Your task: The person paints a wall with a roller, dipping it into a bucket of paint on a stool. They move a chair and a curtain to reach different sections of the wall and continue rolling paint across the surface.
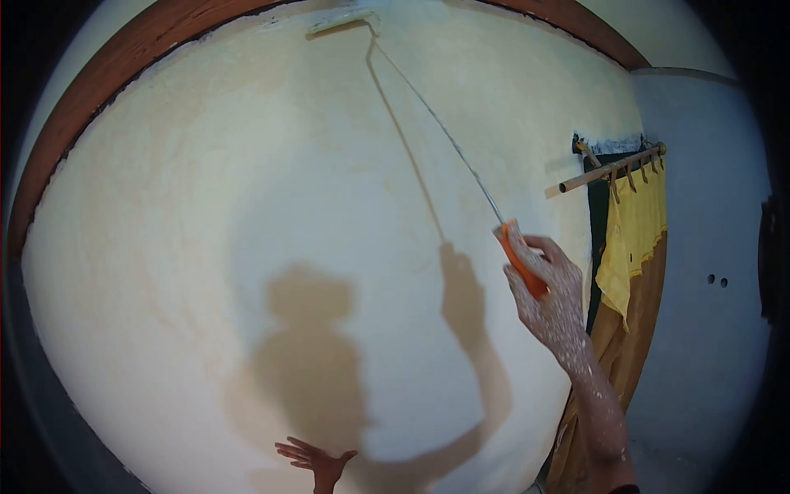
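My right hand (543, 280), speckled with white paint, is wrapped round the orange handle (523, 262) of a paint roller. From there the thin metal rod (453, 142) runs up and left to the roller head (339, 25), which is against the top of the pale wall (164, 272), just below the wooden beam. Low in the view, my left hand (317, 459) is raised in front of the wall with its fingers spread, holding nothing. Shadows of a head, an arm and the roller fall on the wall.
A reddish-brown beam (156, 41) curves along the wall's top. To the right, a curtain rod (609, 169) sticks out with a yellow cloth (638, 222) and a brown curtain (642, 354). Beyond them stands a blue-grey wall (708, 198) with two small holes.
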